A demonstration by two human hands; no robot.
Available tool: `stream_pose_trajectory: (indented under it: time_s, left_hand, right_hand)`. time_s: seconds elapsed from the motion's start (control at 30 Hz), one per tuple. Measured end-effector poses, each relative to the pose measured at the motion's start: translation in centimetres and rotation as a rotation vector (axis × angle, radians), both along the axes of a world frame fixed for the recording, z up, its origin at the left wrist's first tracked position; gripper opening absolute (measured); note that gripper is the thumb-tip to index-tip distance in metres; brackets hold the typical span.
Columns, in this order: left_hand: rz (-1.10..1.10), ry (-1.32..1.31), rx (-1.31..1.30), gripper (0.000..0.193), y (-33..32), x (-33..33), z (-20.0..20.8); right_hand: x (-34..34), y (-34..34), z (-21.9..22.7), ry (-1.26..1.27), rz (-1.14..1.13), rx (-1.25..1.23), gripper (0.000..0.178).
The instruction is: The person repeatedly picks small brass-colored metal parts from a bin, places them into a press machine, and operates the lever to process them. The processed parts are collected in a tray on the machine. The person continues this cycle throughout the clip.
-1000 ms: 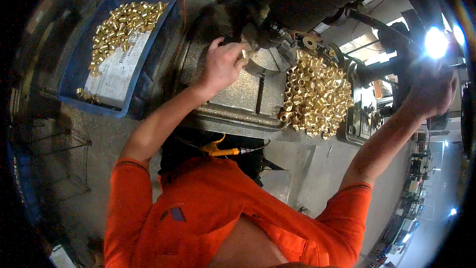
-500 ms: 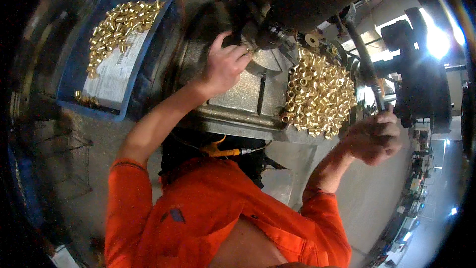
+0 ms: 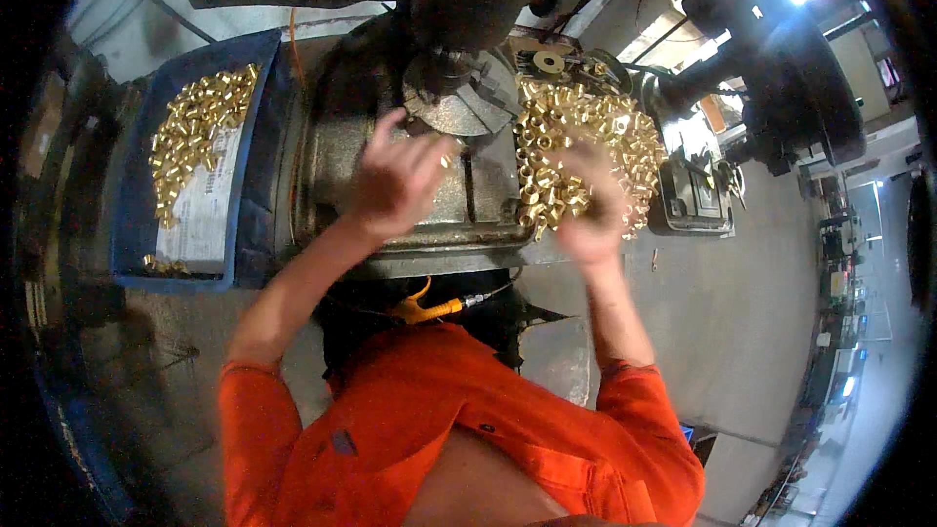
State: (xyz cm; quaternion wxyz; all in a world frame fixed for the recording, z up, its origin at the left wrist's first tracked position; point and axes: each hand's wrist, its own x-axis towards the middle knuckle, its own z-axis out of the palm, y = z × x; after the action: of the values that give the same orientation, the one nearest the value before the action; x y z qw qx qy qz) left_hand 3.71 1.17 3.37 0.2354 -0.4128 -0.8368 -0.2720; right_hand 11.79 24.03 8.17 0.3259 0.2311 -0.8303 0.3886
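At frame centre the left hand [image 3: 395, 181] hovers below the chuck [image 3: 459, 102], fingers spread, perhaps pinching one brass sleeve, too blurred to tell its axis. The right hand [image 3: 590, 205] digs curled into the brass pile [image 3: 576, 141]. The blue tray [image 3: 244, 234], upper left, holds few; most remain.

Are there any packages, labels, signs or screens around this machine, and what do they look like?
Blue bin: left of the machine, a rectangular open container with dark blue walls, holding small brass parts.
Printed sheet: lying flat inside the bin, white paper with grey print too blurred to read, partly covered by brass parts.
No signs or screens can be made out; the far right is too small and blurred to tell.
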Motion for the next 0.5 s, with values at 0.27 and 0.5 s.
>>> stream_pose_trajectory:
  time_s: [0.27,0.5]
  left_hand:
    - [-0.232,0.161,0.042,0.039,3.2,2.9,0.4]
    - [-0.095,0.119,0.162,0.031,-3.5,0.6,3.4]
  right_hand:
    - [0.6,-3.1,-3.1,-0.486,0.002,0.089,0.044]
    - [-7.3,10.1,-4.5,-0.344,-0.413,0.073,0.023]
